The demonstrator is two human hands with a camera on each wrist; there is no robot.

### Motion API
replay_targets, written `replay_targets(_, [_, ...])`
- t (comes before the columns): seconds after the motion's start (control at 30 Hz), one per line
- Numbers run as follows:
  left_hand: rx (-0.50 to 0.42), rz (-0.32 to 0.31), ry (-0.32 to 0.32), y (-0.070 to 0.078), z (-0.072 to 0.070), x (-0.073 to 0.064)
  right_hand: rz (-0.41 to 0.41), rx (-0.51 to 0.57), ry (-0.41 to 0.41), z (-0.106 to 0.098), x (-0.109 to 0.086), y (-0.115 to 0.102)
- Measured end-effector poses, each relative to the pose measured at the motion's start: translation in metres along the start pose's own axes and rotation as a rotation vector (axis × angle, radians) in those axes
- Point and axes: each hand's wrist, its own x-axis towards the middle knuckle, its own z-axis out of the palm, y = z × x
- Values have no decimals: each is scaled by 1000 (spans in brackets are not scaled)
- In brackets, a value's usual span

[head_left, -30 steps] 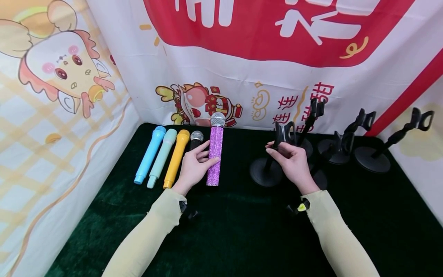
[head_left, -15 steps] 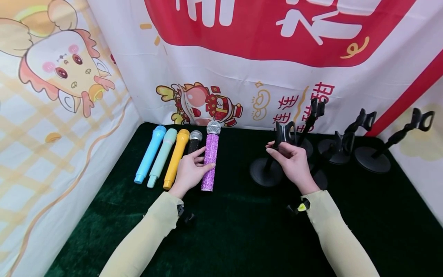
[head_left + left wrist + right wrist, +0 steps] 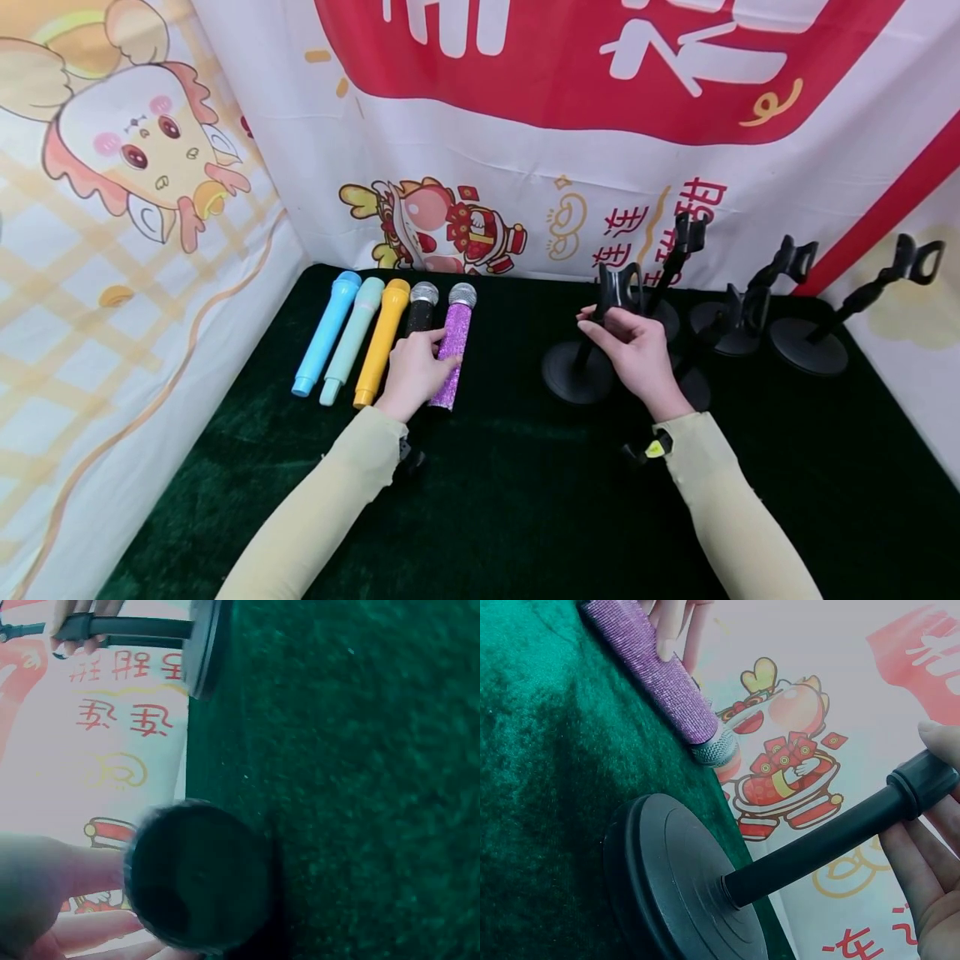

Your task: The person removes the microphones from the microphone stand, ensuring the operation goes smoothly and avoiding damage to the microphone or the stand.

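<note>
A glittery purple microphone (image 3: 454, 333) with a silver mesh head lies at the right end of a row of microphones. My left hand (image 3: 414, 368) grips it, thumb on its right side and fingers on its left. In the left wrist view the dark round bottom end (image 3: 199, 877) of this microphone faces the camera. My right hand (image 3: 636, 354) pinches the upright of a black microphone stand (image 3: 576, 373) just below its clip. The stand's round base and post (image 3: 817, 844) fill much of the right wrist view.
Left of the purple microphone lie a black one (image 3: 422, 312), a yellow one (image 3: 382, 343), a mint one (image 3: 352, 342) and a blue one (image 3: 326, 333). Several more black stands (image 3: 808, 345) are at the right. A printed cloth (image 3: 525, 150) hangs behind the green table (image 3: 510, 500).
My left hand has brought the purple microphone left and down beside the black one. The right hand stays in place on the stand.
</note>
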Motion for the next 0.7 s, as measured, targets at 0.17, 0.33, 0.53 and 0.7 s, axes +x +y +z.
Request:
replay_targets(0.17, [29,30,18,0,6,1,-19,11,0,1,-1,-4])
replay_targets(0.33, [9,15,-18,0,4,1,-34,28,10,0,2,10])
replay_targets(0.53, [0,40,-2,-1,3,1,-39,22,9,0,1,9])
replay_targets(0.7, [-3,52,-5,1,2,2,-44,17,12,0,2,10])
